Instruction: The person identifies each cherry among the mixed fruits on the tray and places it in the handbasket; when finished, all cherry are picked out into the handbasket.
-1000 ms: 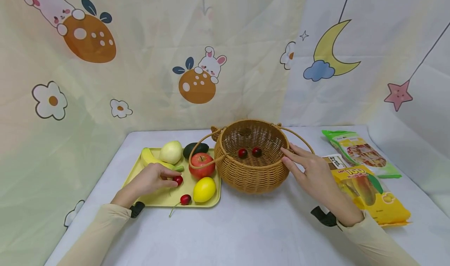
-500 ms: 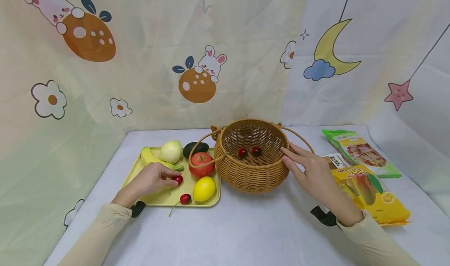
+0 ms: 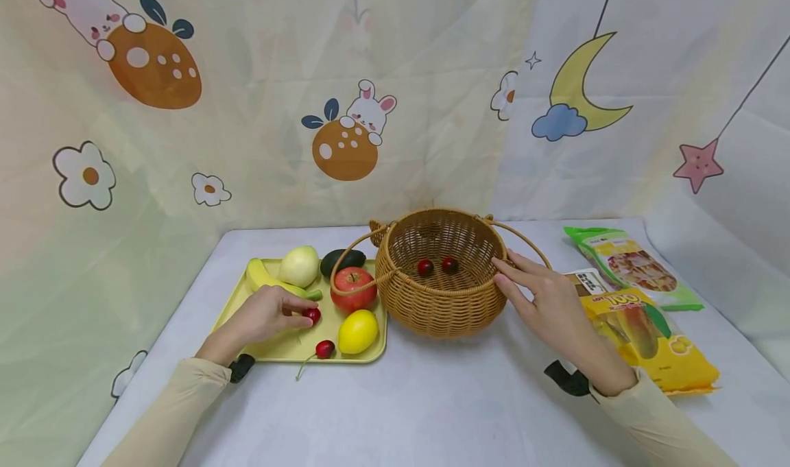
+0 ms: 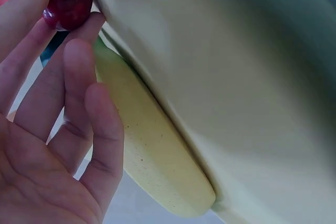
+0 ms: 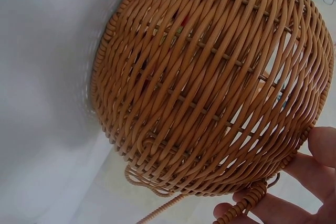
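My left hand (image 3: 265,314) pinches a dark red cherry (image 4: 72,4) between thumb and fingertips, its green stem showing in the left wrist view. The hand is over the yellow tray (image 3: 278,349), beside a banana (image 4: 157,150). Another cherry (image 3: 324,349) lies at the tray's front edge, its stem hanging over the rim. My right hand (image 3: 549,309) holds the right rim of a round wicker basket (image 3: 444,314), thumb and fingers on either side of it. Two cherries, one of them a left-hand cherry (image 3: 425,268), sit inside the basket.
On the tray are also a red apple (image 3: 354,290), a lemon (image 3: 358,332), a pale round fruit (image 3: 300,267) and a dark green avocado-like fruit (image 3: 334,263). The basket's handle (image 3: 343,265) leans over the apple. Right of my right hand lie a yellow bag (image 3: 648,340) and a green bag (image 3: 642,269).
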A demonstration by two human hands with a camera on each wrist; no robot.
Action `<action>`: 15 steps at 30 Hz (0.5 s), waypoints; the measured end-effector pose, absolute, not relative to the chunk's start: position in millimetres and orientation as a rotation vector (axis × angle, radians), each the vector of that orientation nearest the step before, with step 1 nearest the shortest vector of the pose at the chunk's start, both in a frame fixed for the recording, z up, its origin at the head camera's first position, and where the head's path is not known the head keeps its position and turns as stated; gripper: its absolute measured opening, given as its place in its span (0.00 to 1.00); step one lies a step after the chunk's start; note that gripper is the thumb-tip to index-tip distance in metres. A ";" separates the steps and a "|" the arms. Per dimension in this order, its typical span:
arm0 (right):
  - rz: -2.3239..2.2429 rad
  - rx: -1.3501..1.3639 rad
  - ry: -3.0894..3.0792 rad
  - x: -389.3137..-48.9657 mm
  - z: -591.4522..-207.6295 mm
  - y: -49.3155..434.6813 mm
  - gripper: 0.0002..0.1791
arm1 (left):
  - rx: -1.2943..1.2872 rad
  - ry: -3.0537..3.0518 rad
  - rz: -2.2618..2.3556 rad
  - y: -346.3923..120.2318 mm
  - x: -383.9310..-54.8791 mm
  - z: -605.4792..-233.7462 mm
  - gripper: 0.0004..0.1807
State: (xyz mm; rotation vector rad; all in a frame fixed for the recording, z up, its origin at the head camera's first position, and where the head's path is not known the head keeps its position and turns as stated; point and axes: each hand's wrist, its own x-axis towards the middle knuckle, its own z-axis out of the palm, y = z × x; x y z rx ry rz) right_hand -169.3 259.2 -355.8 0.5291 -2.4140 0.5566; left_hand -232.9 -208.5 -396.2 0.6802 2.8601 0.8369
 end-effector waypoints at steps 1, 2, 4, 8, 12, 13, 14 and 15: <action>0.557 0.528 -2.416 -169.4 -355.9 259.1 0.20 | 0.668 2.861 0.835 -208.4 -232.7 -396.1 0.19; 0.557 0.527 -2.417 -169.3 -356.0 259.0 0.20 | 0.657 2.862 0.833 -208.4 -232.6 -396.0 0.19; 0.557 0.525 -2.417 -169.3 -356.1 258.8 0.20 | 0.640 2.857 0.830 -208.9 -232.5 -395.5 0.20; 0.560 0.521 -2.418 -169.4 -356.1 258.7 0.21 | 0.640 2.846 0.848 -211.7 -231.8 -392.2 0.19; 0.572 0.514 -2.421 -168.9 -356.0 258.4 0.21 | 0.683 2.821 0.898 -217.7 -230.6 -384.9 0.20; 0.574 0.513 -2.421 -168.7 -355.9 258.4 0.21 | 0.692 2.810 0.912 -219.4 -230.4 -382.1 0.20; 0.575 0.512 -2.421 -168.5 -355.9 258.3 0.21 | 0.697 2.801 0.923 -221.0 -230.4 -378.6 0.20; 0.576 0.513 -2.421 -168.3 -355.8 258.3 0.21 | 0.709 2.797 0.924 -222.6 -230.6 -374.7 0.20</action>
